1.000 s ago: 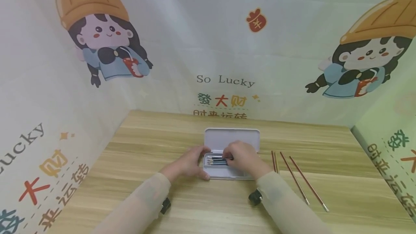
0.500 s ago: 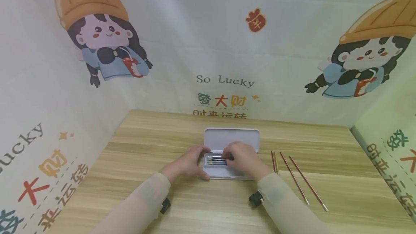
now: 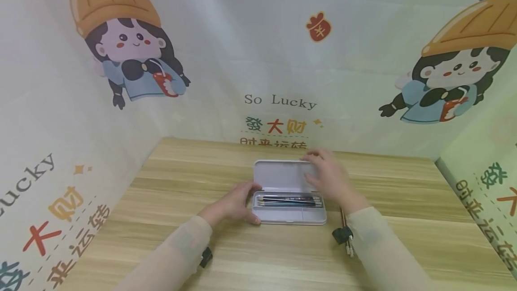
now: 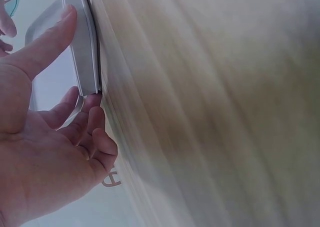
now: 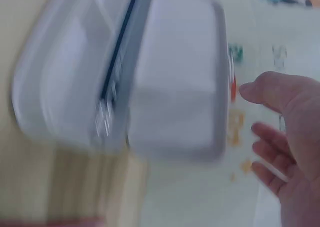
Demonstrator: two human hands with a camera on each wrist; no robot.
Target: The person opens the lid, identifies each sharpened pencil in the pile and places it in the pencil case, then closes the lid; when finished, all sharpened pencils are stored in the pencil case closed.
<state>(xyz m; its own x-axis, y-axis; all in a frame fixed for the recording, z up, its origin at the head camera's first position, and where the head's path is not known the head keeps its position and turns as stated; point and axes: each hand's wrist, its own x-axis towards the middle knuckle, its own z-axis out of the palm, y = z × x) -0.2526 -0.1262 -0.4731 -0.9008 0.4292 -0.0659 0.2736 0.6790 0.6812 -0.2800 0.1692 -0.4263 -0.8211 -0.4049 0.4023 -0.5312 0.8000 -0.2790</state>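
Observation:
A white pencil case (image 3: 282, 217) lies with its lid (image 3: 280, 175) raised at the back. Several pencils (image 3: 288, 201) fill its rear compartment. My left hand (image 3: 234, 201) holds the case by its left end; in the left wrist view the thumb (image 4: 55, 34) presses the front side while the fingers bend round the back corner. At the lid's right top corner is my right hand (image 3: 329, 176), its fingers spread and nothing in them. The blurred right wrist view shows that hand's thumb (image 5: 257, 89) just off the lid's edge.
Reddish-brown pencils (image 3: 348, 246) with pale ends lie right of the case, largely covered by my right forearm. The wood-grain table (image 3: 258, 259) meets a printed cloth wall (image 3: 226, 57) behind the case.
My right hand has let go of the pencils in the case and moved up and right to the lid's corner. The left hand stays on the case's left end.

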